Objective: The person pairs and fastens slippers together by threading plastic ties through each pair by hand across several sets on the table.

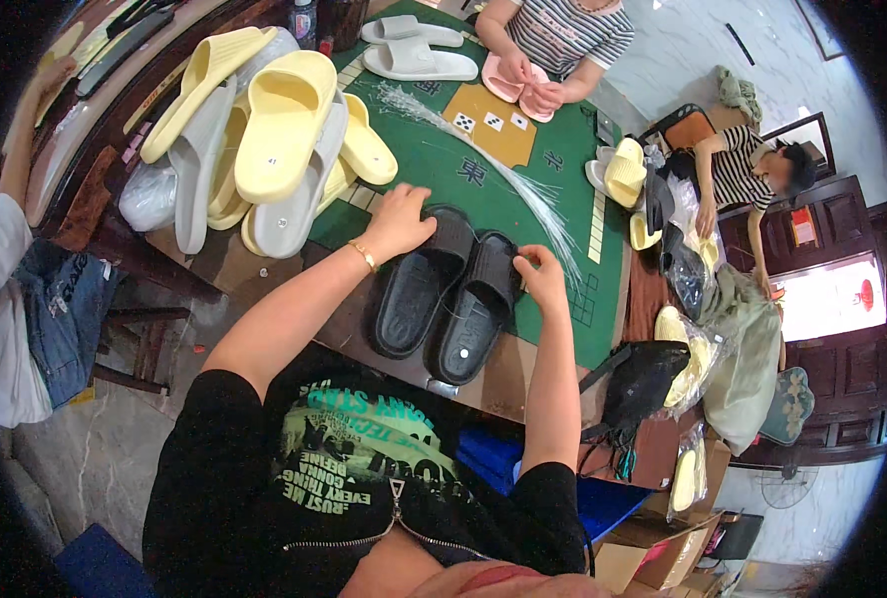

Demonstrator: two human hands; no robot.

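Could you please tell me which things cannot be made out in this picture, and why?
All in the head view:
Front foot beds of the two black wide-strapped slippers: hidden under their straps.
Palms of the left hand and right hand: hidden by the backs of the hands.
Part of the lower grey slipper: covered by the pale yellow slipper.
Face of the person opposite in the striped shirt: cut off by the top edge.

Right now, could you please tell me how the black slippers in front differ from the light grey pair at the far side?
The black slippers lie nearer the camera, while the light grey pair lies farther off. The black slippers' heels point toward the camera; the light grey pair lies sideways. Both are backless slip-ons, resting soles down.
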